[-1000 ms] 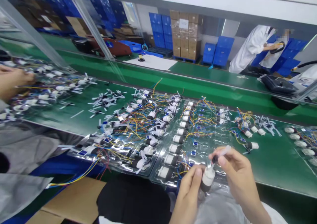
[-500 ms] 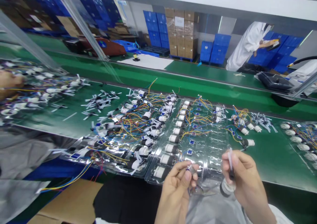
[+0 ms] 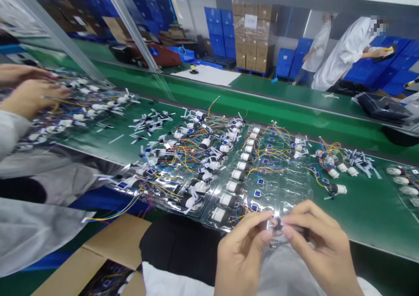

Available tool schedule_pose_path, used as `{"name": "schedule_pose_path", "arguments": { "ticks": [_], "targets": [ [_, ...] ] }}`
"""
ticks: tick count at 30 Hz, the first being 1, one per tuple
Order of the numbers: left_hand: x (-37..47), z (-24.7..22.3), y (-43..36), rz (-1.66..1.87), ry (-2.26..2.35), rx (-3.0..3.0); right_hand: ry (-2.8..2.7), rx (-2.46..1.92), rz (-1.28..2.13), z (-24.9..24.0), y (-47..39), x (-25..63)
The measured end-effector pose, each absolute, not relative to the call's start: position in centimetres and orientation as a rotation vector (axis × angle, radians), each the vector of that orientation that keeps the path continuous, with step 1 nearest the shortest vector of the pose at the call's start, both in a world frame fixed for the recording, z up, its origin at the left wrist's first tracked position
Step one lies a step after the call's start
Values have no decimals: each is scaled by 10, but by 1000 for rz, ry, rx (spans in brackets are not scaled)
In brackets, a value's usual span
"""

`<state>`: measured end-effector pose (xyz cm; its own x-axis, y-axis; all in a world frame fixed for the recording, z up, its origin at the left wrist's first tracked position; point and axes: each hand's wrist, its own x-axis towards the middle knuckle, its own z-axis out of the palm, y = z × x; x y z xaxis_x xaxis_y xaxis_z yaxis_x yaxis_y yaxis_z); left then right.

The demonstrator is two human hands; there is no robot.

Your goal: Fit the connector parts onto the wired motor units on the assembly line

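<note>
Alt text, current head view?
Left hand and right hand pinch small, mostly hidden parts by a green workbench. Clear trays hold black-and-white cylinders and wires; a co-worker's hands are at far left.

Near right, the left hand [image 3: 240,248] and right hand [image 3: 324,246] pinch a dark part [image 3: 278,223]; farther left, white cylinders [image 3: 238,175] line a clear tray [image 3: 296,181].

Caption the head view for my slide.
Bare left hand and right hand pinch a small dark piece by a clear plastic tray of white cylindrical parts.
</note>
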<state>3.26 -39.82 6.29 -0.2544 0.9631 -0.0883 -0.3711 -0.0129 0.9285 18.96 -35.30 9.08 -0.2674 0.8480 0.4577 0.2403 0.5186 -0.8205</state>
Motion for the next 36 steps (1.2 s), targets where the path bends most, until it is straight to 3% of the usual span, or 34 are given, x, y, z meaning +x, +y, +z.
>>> {"name": "schedule_pose_path", "arguments": {
  "ticks": [26, 36],
  "targets": [
    [49, 57, -406, 1595, 1348, 996, -1861, -940, 594, 77, -368, 191],
    [43, 43, -405, 1631, 1462, 1582, -1855, -902, 487, 70, -366, 186]
  ]
}}
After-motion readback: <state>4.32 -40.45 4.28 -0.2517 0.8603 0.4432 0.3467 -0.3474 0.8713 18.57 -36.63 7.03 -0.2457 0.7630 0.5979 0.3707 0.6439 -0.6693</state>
